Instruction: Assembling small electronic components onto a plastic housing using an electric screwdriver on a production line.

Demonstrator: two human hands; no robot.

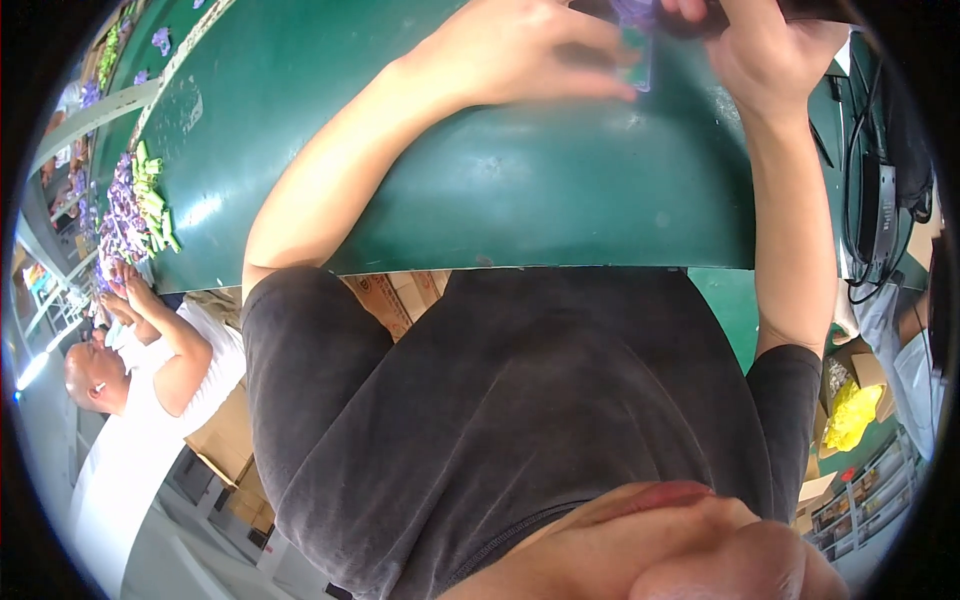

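At the far edge of the view, my left hand [550, 58] reaches right over the green tabletop, blurred, its visible fingers stretched out and apart. Their tips overlap the left side of a small see-through piece, purple on top with green lower down [637, 60]. I cannot tell how firmly they touch it. Close by on the right, my right hand [765, 55] is curled round a dark object [815, 10], mostly hidden by the hand and the picture's edge. Pink fingertips show beside the purple piece.
Purple and light-green pieces lie heaped [135, 205] on the table's left, where a co-worker in white [190, 350] handles them. Black cables and a power strip [880, 215] line the right edge. A carton with a yellow bag [853, 412] stands below right.
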